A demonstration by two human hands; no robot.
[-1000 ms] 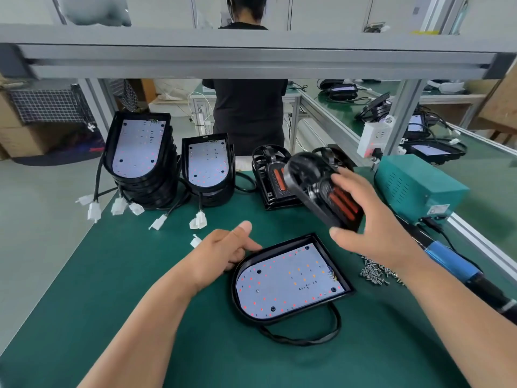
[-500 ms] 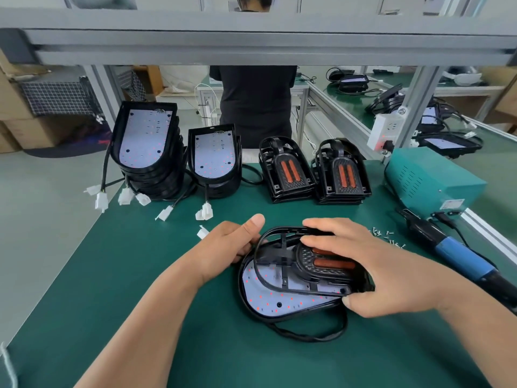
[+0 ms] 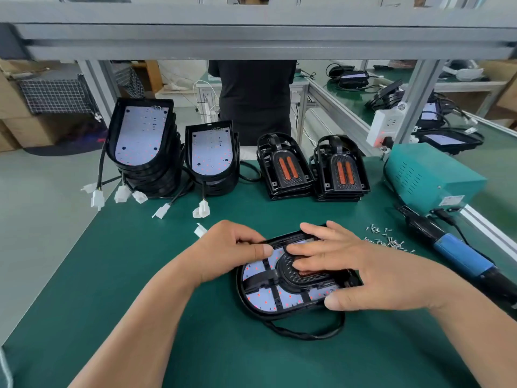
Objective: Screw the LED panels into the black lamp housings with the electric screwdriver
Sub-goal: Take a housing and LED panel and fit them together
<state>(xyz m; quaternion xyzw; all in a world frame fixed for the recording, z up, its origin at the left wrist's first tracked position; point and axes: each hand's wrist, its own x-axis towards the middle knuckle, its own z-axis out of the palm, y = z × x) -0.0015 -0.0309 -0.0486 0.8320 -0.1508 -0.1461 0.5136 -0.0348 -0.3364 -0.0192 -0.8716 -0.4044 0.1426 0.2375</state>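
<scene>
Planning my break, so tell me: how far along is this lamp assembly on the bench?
Done: an LED panel sits in the front housing. In hand: the left hand holds and the right hand presses a black frame onto it. Left: the electric screwdriver lies untouched beside loose screws, so screwing remains; stacks of housings and frames wait behind.

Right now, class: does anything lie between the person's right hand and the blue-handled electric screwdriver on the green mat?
Only a loose scatter of small silver screws lies on the green mat between the right hand and the blue-handled electric screwdriver. They lie flat, so the hand could likely pass over them; nothing taller intervenes.
</scene>
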